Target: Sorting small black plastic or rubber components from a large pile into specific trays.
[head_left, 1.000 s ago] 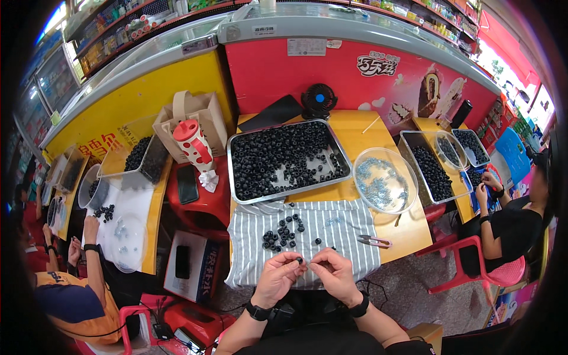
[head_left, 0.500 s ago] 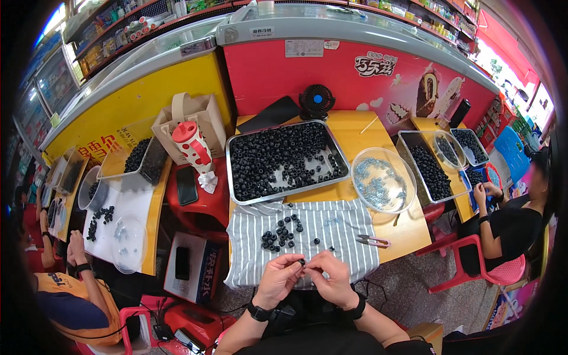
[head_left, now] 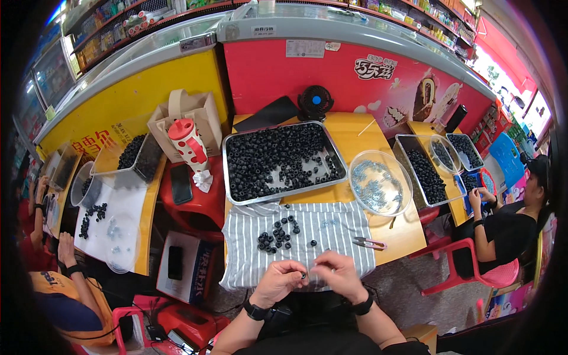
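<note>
Between the thumb and forefinger of my left hand (head_left: 279,283) is a small black round piece (head_left: 303,276), like a bead with a hole. My right hand (head_left: 338,275) is just to its right, a little apart, its thumb and finger pinched together; whatever they hold is too small to make out. Both hands are over the near edge of a grey-and-white striped cloth (head_left: 248,228). On the cloth beyond them lies a loose cluster of similar black pieces (head_left: 278,234), with some tiny clear bluish bits (head_left: 327,223) to the right. Thread snips (head_left: 370,243) rest at the cloth's right edge.
A metal tray (head_left: 284,192) of black pieces stands behind the cloth, with a clear round dish (head_left: 408,198) of bluish bits at its right. A small fan (head_left: 315,102) is behind. People sit at tables left and right; a red stool (head_left: 183,207) holds a phone and tumbler.
My right hand has drawn away from my left, opening a gap between them. My left hand keeps the black piece. The view has shifted slightly; the person at left has moved a hand.
</note>
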`<action>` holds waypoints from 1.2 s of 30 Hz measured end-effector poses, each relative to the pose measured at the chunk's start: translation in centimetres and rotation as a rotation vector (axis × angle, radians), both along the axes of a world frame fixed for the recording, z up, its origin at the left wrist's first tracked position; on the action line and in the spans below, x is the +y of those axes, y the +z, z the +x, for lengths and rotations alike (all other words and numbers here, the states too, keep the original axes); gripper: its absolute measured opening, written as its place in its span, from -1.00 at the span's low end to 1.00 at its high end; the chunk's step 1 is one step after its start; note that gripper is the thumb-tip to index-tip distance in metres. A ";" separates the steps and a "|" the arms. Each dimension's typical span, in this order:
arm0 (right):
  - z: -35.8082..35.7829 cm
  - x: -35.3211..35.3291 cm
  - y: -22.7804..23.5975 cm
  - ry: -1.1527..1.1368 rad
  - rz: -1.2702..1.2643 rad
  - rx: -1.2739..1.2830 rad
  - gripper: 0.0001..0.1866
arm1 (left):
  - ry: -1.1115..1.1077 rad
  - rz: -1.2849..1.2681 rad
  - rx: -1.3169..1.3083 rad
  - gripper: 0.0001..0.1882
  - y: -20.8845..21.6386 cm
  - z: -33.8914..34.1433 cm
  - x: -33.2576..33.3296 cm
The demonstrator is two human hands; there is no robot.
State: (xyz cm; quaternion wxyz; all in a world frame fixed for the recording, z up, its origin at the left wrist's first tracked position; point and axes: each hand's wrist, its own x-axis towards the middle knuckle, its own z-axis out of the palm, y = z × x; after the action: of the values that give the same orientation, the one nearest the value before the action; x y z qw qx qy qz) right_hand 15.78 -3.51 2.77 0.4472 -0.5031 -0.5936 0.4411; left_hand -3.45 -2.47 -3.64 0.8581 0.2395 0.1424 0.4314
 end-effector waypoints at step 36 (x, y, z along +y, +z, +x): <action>-1.9 0.2 -1.0 -0.072 0.181 -0.008 -0.87 | 0.182 0.049 0.078 -0.80 -0.3 1.5 1.4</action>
State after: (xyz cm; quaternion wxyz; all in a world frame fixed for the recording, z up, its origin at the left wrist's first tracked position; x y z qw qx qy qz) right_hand 13.91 -3.27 1.80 0.5038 -0.4833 -0.6144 0.3675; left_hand -1.94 -1.10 -3.96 0.8031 0.2630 0.1861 0.5012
